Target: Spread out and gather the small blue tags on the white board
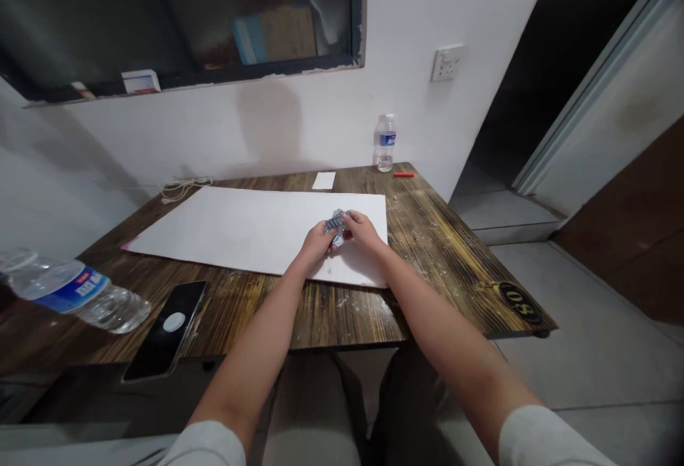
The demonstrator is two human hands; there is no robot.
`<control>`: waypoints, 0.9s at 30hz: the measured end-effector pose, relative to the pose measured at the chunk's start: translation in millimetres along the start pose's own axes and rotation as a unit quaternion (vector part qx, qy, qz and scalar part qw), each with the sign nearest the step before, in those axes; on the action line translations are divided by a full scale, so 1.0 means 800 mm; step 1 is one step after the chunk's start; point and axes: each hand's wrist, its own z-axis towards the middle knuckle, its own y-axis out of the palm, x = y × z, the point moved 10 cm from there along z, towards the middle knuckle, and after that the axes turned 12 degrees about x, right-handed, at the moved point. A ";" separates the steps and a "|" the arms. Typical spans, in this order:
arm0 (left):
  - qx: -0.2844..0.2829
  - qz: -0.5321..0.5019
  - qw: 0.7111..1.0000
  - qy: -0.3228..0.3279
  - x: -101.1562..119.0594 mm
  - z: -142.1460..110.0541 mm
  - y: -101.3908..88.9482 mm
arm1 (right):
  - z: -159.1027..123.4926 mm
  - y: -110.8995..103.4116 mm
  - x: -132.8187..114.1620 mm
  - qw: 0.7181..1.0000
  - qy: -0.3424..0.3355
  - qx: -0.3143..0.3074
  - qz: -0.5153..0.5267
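My left hand point(315, 244) and my right hand point(363, 232) meet over a large white board point(229, 231), lying flat on a dark wood-grain table point(427, 252). Between them, both hands grip a small crumpled blue-and-silver packet point(335, 224), and my fingers hide part of it. Its printing is too small to read. A black smartphone point(165, 329) lies face up on the table to the left of my left forearm.
A clear water bottle with a blue label point(80, 295) lies at the near left edge. Another stands upright at the back point(385, 144), near a red stick point(403, 174). A white paper slip point(323, 180) and a white cable point(184, 188) lie further back.
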 end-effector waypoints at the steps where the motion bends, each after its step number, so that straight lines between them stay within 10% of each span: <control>1: 0.008 0.019 1.000 0.006 0.000 0.001 -0.002 | -0.003 0.002 -0.004 1.000 -0.014 -0.006 -0.020; 8: 0.046 0.075 0.996 0.032 0.008 0.000 -0.013 | -0.010 -0.002 -0.024 0.982 -0.098 0.005 -0.161; 12: 0.006 0.032 0.999 0.024 0.005 -0.001 -0.004 | 0.002 -0.025 -0.015 0.993 -0.055 0.072 -0.077; 18: 0.114 -0.075 0.989 -0.053 -0.010 0.013 -0.030 | 0.009 -0.020 -0.002 0.999 -0.019 0.046 0.007; 27: -0.036 -0.163 0.985 -0.054 0.000 -0.004 0.022 | 0.002 -0.004 -0.015 0.975 -0.172 0.026 -0.141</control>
